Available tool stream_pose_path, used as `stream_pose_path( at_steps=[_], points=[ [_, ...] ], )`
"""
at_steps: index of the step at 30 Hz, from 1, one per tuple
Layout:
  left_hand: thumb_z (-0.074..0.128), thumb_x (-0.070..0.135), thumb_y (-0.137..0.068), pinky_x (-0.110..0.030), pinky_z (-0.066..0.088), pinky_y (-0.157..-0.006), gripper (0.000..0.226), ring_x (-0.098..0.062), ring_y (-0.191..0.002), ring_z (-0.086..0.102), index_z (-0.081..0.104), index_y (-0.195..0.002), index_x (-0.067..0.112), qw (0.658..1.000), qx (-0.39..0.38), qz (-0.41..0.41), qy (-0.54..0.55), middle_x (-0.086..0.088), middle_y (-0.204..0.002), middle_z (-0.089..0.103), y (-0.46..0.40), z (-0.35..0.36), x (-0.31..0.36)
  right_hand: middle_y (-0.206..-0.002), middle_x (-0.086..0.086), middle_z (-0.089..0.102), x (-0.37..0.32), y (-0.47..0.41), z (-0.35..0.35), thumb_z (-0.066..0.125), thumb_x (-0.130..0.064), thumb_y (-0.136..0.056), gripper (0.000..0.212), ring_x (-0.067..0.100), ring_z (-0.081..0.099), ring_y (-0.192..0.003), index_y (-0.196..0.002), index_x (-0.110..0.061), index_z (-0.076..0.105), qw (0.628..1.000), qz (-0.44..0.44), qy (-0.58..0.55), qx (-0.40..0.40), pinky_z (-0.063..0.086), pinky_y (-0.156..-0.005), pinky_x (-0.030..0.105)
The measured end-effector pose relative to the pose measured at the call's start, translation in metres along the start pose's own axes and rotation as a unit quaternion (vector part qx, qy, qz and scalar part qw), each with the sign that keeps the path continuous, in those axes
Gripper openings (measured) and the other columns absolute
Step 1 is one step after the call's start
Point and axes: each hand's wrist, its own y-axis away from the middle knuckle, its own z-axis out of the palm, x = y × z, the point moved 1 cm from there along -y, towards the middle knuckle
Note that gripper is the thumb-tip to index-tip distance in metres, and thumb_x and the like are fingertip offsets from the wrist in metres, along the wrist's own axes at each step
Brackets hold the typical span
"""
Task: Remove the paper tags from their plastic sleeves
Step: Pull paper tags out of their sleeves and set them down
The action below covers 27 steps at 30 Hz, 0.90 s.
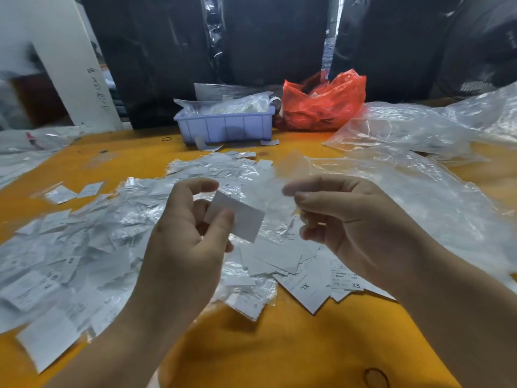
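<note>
1. Counter: big, yellow, w/ piles of sleeved tags.
2. Left hand pinches a paper tag above the counter; light, stiff, hold its edge.
3. Right hand pinches a blurry plastic sleeve; thin, slippery, prob. empty.

"XL" tag, "XS" tag

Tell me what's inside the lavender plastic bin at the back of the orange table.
The lavender plastic bin holds a heap of clear plastic sleeves, some with white paper inside, piled above its rim. Whatever lies deeper is hidden by the bin's opaque walls and the heap itself.
</note>
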Motion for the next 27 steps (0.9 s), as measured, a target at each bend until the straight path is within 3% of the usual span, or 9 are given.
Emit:
stream_pose_path(
  at_steps=[4,7,11,15,19,23,27],
  points=[
    [0.068,0.016,-0.088,-0.011,0.046,-0.05,0.029,0.001,-0.063,0.063,0.055,-0.103,0.038,0.997,-0.014,-0.041,0.059,0.017,-0.083,0.069,-0.003,-0.003,-0.003,-0.06,0.003,0.05,0.001,0.001,0.004,0.07,-0.018,-0.066,0.015,0.012,0.047,-0.054,-0.076,-0.008,0.074,1.0,0.005,-0.013,0.018,0.046,-0.051,0.024],
    [0.069,0.015,-0.087,-0.01,0.046,-0.051,0.025,0.001,-0.06,0.063,0.059,-0.102,0.032,0.993,-0.025,-0.068,0.094,0.015,-0.079,0.069,-0.004,-0.005,-0.006,-0.058,0.002,0.045,0.003,0.001,0.007,0.069,-0.02,-0.065,0.01,0.013,0.043,-0.051,-0.068,-0.011,0.067,0.999,0.0,-0.011,0.043,0.044,-0.048,0.023],
    [0.068,0.018,-0.088,-0.011,0.046,-0.051,0.018,0.0,-0.057,0.061,0.063,-0.099,0.031,0.991,-0.032,-0.068,0.11,0.013,-0.072,0.068,-0.006,-0.008,-0.009,-0.057,0.002,0.04,0.004,0.0,0.01,0.07,-0.026,-0.067,0.021,0.014,0.039,-0.05,-0.053,-0.019,0.055,0.999,-0.001,-0.011,0.049,0.043,-0.047,0.023],
    [0.069,0.015,-0.087,-0.017,0.047,-0.049,0.017,-0.006,-0.057,0.059,0.067,-0.084,0.032,0.999,-0.019,-0.005,0.05,0.011,-0.075,0.068,-0.005,-0.008,-0.006,-0.061,0.004,0.05,0.007,0.0,0.012,0.068,-0.023,-0.07,0.017,0.015,0.046,-0.051,-0.065,-0.014,0.055,0.999,0.008,-0.039,0.031,0.048,-0.048,0.026],
    [0.072,0.003,-0.083,-0.007,0.043,-0.058,0.033,-0.002,-0.074,0.062,0.068,-0.078,0.035,0.999,0.007,0.049,-0.012,0.011,-0.09,0.064,-0.004,-0.008,-0.001,-0.07,0.01,0.064,0.004,0.001,0.011,0.067,-0.018,-0.07,0.013,0.017,0.057,-0.051,-0.074,-0.011,0.056,0.997,0.028,-0.075,0.02,0.052,-0.048,0.029],
    [0.068,0.009,-0.088,-0.012,0.042,-0.043,0.025,-0.005,-0.051,0.056,0.07,-0.081,0.034,0.999,0.001,0.04,0.013,0.009,-0.073,0.065,-0.005,-0.009,-0.002,-0.072,0.013,0.069,0.001,0.001,0.01,0.066,-0.009,-0.065,0.014,0.018,0.061,-0.05,-0.073,-0.011,0.055,0.994,0.031,-0.103,0.022,0.054,-0.048,0.029],
    [0.06,0.016,-0.093,-0.02,0.051,-0.048,0.024,-0.009,-0.056,0.064,0.069,-0.088,0.038,0.999,-0.015,0.048,-0.002,0.008,-0.07,0.068,-0.004,-0.009,-0.001,-0.068,0.012,0.066,0.002,0.001,0.01,0.064,-0.003,-0.067,0.018,0.018,0.061,-0.051,-0.08,-0.01,0.055,0.993,0.045,-0.11,0.014,0.054,-0.048,0.029]
  ],
)
